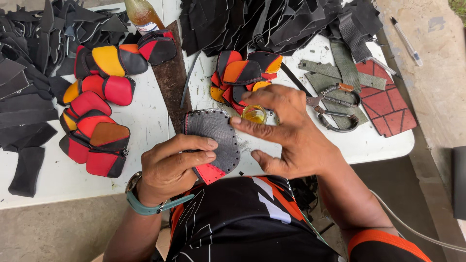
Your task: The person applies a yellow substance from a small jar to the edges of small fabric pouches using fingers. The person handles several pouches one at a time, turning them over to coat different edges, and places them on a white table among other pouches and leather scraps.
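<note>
Gripping a grey leather piece with a red tip, the left hand clamped its lower edge at the table's 6 o'clock edge. The right hand, fingers spread, touched its 3 o'clock edge. A small glass of yellow liquid stood just beyond, scissors further toward 3 o'clock.

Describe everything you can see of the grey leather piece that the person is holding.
The grey leather piece is a rounded, shield-shaped panel with a pebbled, leather-like surface. Small punched holes run along its edge. A red panel with black trim is joined at its lower end. It lies nearly flat over the edge of the white table, grey side up. The left hand pinches its lower left part; the right hand touches its right edge with a fingertip, beside a small cup of yellow liquid.
</note>
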